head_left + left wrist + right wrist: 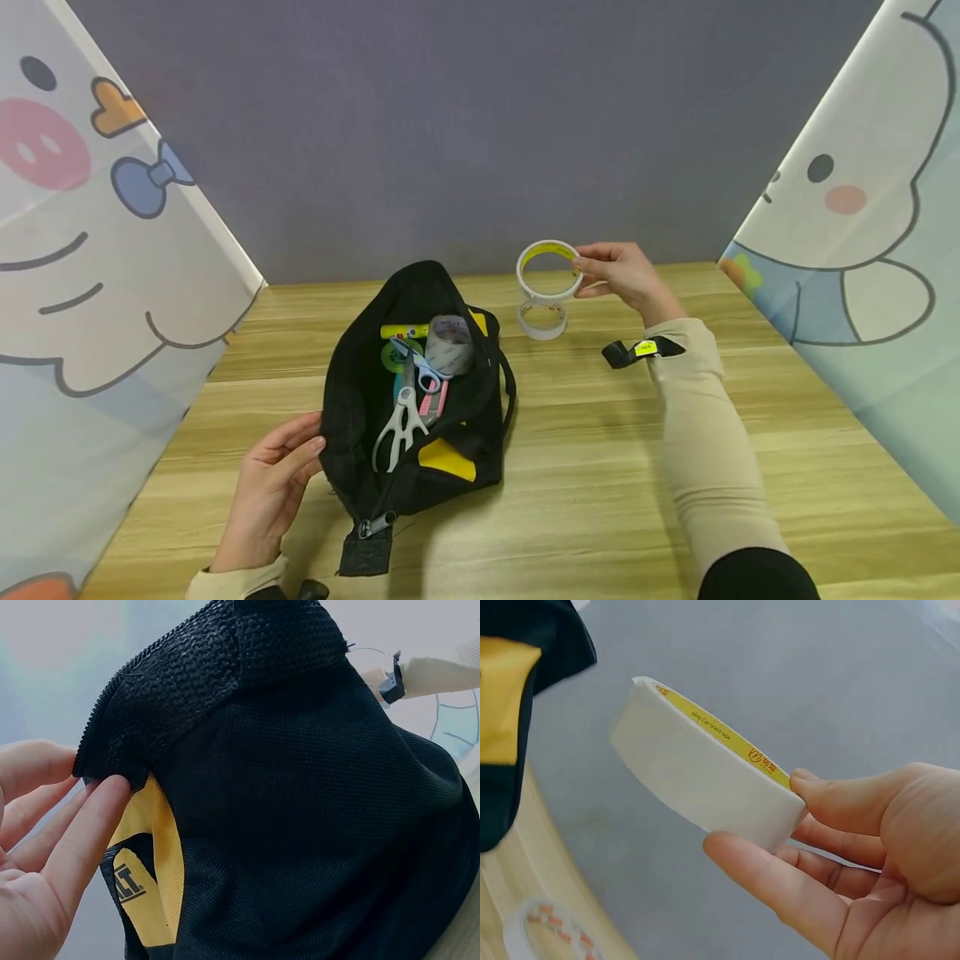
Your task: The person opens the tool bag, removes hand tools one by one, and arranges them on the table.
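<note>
My right hand [622, 275] pinches a roll of white tape [697, 772] with a yellow printed core, held up off the table. Just below it in the head view, a smaller tape roll [542, 333] stands on the table. With thumb and fingers, my left hand [273, 483] grips the rim of a black and yellow zip bag [300, 787], whose mouth gapes open. Inside lie white-handled scissors [405, 412], blue-handled scissors [427, 375], a wide tape roll [450, 346], a green roll [393, 357], a yellow tube [405, 331] and a pink item [433, 402].
The wooden table [585, 483] runs back to a grey panel [480, 142]. Cartoon-printed panels stand at the left [90, 250] and right [862, 233]. A zipper pull [377, 525] hangs at the bag's near end, and a black strap [637, 352] sits at my right wrist.
</note>
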A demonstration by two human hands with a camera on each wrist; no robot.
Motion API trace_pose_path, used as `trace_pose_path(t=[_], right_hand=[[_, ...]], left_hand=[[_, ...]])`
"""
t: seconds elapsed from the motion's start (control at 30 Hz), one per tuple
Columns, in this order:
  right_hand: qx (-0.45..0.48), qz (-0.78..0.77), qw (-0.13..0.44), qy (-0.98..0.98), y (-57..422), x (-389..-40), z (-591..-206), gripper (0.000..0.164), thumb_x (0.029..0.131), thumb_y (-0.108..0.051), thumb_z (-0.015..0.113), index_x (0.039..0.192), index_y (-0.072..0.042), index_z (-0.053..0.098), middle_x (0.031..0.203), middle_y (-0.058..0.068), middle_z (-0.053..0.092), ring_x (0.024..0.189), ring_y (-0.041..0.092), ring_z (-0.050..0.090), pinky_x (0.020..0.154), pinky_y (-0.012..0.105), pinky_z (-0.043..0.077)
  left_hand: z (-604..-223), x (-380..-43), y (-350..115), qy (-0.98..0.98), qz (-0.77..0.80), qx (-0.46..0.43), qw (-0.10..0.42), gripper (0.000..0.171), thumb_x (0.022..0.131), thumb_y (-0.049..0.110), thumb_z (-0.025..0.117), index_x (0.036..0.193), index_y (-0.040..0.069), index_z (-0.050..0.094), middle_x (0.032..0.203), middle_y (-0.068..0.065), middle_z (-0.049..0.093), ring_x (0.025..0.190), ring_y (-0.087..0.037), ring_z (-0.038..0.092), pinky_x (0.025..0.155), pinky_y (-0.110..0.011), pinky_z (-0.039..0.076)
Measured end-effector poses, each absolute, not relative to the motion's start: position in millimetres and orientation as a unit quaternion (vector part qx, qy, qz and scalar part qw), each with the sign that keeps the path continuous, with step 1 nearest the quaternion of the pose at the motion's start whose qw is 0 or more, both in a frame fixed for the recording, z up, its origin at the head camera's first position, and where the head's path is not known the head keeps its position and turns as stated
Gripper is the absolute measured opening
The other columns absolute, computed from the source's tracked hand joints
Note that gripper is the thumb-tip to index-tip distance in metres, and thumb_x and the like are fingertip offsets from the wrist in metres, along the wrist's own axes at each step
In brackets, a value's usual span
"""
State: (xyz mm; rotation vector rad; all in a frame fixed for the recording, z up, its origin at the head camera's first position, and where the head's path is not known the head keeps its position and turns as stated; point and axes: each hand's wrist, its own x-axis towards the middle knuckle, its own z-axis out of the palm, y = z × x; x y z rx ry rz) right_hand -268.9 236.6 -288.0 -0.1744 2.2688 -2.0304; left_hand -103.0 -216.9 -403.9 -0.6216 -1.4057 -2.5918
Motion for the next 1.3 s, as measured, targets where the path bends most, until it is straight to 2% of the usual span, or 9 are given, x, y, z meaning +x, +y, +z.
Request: trace_pose_path(t=[0.47, 0.57, 0.7, 0.77, 0.87, 1.0, 1.13, 1.3], right_hand=[[0.002, -0.715, 0.002, 0.699, 276.8, -274.9, -321.5, 0.049, 0.101, -0.001, 0.054, 0.142, 0.018, 0.035, 0.085, -0.001, 0.062, 0.068, 0.013, 0.068, 0.068, 0.027, 0.060], [0.017, -0.728, -0.003, 0.685, 282.1, -275.9, -330.6, 0.043, 0.101, -0.001, 0.054, 0.138, 0.015, 0.039, 0.083, -0.001, 0.064, 0.067, 0.013, 0.068, 0.068, 0.026, 0.060], [0.039, -0.754, -0.003, 0.656, 288.5, -278.6, -344.5, 0.024, 0.101, 0.001, 0.053, 0.123, 0.007, 0.049, 0.078, 0.000, 0.064, 0.064, 0.014, 0.069, 0.068, 0.026, 0.060], [0.049, -0.754, -0.002, 0.656, 291.0, -280.3, -351.6, 0.019, 0.101, 0.001, 0.053, 0.120, 0.005, 0.050, 0.078, 0.001, 0.063, 0.064, 0.014, 0.069, 0.069, 0.027, 0.060], [0.058, -0.744, -0.003, 0.665, 294.7, -282.5, -362.6, 0.029, 0.102, 0.000, 0.051, 0.128, 0.010, 0.046, 0.079, 0.001, 0.061, 0.064, 0.013, 0.069, 0.070, 0.027, 0.060], [0.074, -0.733, -0.003, 0.676, 299.8, -282.9, -376.1, 0.046, 0.103, -0.002, 0.049, 0.143, 0.016, 0.033, 0.078, -0.001, 0.061, 0.064, 0.011, 0.069, 0.069, 0.025, 0.060], [0.098, -0.729, 0.013, 0.677, 303.4, -285.1, -389.9, 0.052, 0.104, -0.004, 0.047, 0.148, 0.014, 0.025, 0.077, 0.000, 0.061, 0.064, 0.011, 0.068, 0.069, 0.024, 0.060], [0.118, -0.703, 0.038, 0.700, 303.5, -289.3, -401.7, 0.053, 0.105, -0.004, 0.044, 0.148, 0.015, 0.020, 0.081, 0.006, 0.058, 0.062, 0.010, 0.066, 0.067, 0.024, 0.060]], left_hand=[[-402.9, -102.7, -215.3, -0.464, -0.861, -0.200, 0.064, 0.040, 0.093, -0.025, 0.045, 0.119, -0.006, 0.069, 0.108, -0.011, 0.073, 0.091, -0.016, 0.071, 0.071, -0.025, 0.060], [-402.9, -102.9, -215.7, -0.463, -0.861, -0.202, 0.064, 0.040, 0.093, -0.025, 0.045, 0.119, -0.006, 0.069, 0.108, -0.012, 0.073, 0.092, -0.016, 0.071, 0.071, -0.025, 0.060], [-403.6, -101.9, -216.3, -0.460, -0.862, -0.202, 0.063, 0.040, 0.093, -0.025, 0.045, 0.119, -0.007, 0.068, 0.108, -0.012, 0.073, 0.091, -0.017, 0.071, 0.071, -0.025, 0.060], [-404.2, -100.7, -216.5, -0.460, -0.863, -0.198, 0.064, 0.039, 0.093, -0.025, 0.045, 0.119, -0.007, 0.068, 0.108, -0.012, 0.073, 0.091, -0.016, 0.071, 0.071, -0.025, 0.060], [-404.2, -99.4, -216.4, -0.463, -0.864, -0.189, 0.066, 0.039, 0.093, -0.025, 0.046, 0.119, -0.007, 0.068, 0.107, -0.011, 0.073, 0.091, -0.016, 0.071, 0.071, -0.025, 0.060], [-403.6, -100.2, -215.6, -0.470, -0.861, -0.184, 0.065, 0.039, 0.093, -0.024, 0.046, 0.118, -0.005, 0.069, 0.107, -0.011, 0.073, 0.091, -0.016, 0.071, 0.071, -0.026, 0.060], [-404.1, -100.7, -216.1, -0.466, -0.861, -0.191, 0.063, 0.039, 0.093, -0.024, 0.046, 0.119, -0.006, 0.069, 0.108, -0.011, 0.073, 0.092, -0.016, 0.071, 0.072, -0.026, 0.060], [-404.6, -100.1, -216.9, -0.457, -0.866, -0.194, 0.061, 0.039, 0.093, -0.025, 0.045, 0.120, -0.007, 0.068, 0.109, -0.012, 0.073, 0.093, -0.017, 0.071, 0.073, -0.026, 0.059]])
